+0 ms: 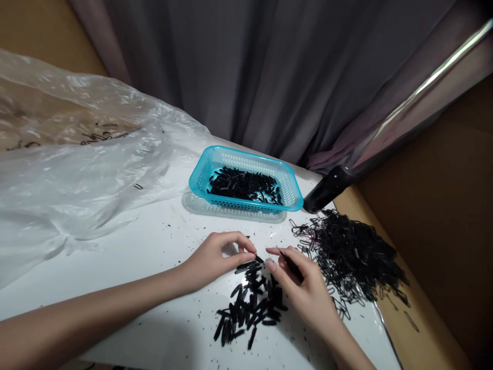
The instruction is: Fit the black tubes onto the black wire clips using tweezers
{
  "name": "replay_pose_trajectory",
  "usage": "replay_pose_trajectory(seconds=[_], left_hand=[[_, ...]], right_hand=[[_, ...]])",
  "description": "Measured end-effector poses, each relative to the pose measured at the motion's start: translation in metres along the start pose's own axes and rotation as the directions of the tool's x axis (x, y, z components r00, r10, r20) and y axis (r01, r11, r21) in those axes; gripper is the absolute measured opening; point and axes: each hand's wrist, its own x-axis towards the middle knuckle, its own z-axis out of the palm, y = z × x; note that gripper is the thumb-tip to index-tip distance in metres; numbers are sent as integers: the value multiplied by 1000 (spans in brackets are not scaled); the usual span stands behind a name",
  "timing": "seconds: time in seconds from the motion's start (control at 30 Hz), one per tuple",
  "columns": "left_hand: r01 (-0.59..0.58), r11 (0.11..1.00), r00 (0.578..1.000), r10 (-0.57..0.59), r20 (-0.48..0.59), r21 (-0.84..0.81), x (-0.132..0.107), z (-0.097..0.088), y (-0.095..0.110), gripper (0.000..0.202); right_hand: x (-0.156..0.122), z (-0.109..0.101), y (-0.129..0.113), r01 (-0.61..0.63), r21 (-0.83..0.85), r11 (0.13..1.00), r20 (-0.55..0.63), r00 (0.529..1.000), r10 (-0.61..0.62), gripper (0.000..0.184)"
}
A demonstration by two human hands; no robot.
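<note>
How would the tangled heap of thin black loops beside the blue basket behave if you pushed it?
The heap of loops would probably drag along as one clump, since its strands interlock. It looks light and floppy: thin wiry outlines. Stray loops at its edge would likely trail behind on the smooth white table.

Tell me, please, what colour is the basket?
The basket is turquoise blue, seen in the head view.

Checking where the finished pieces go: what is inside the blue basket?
The blue basket holds a heap of small black pieces. Its floor beneath them is covered.
</note>
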Motion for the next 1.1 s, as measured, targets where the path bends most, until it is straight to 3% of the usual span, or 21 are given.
replay_pose_trajectory(seconds=[0.13, 0.3, 0.47, 0.67, 0.93, 1.03, 1.1], left_hand=[[49, 996, 999, -48, 11, -72, -2, 1, 3, 20], [47, 995, 999, -45, 30, -90, -3, 3, 1, 17], [116, 964, 982, -76, 172, -238, -5, 6, -3, 24], [126, 899, 960, -4, 280, -419, -7, 7, 0, 27], [161, 892, 927, 10, 374, -423, -10, 4, 11, 41], [193, 907, 900, -12, 436, -374, -9, 2, 11, 41], [223, 894, 874, -7, 487, -388, -9, 2, 10, 40]], right_hand=[[0, 4, -2, -38, 64, 997, 56, 998, 34, 20], [0, 7, 1, -24, 78, 997, 42, 999, 21, 18], [0, 6, -3, 30, 58, 998, 12, 999, -31, 19], [-2, 8, -5, 81, 23, 996, -54, 995, -79, 16], [-3, 11, -7, 118, 27, 993, -107, 988, -114, 13], [-2, 8, -8, 61, 110, 992, -84, 995, -52, 10], [-1, 7, -8, -41, 257, 966, 6, 999, 41, 8]])
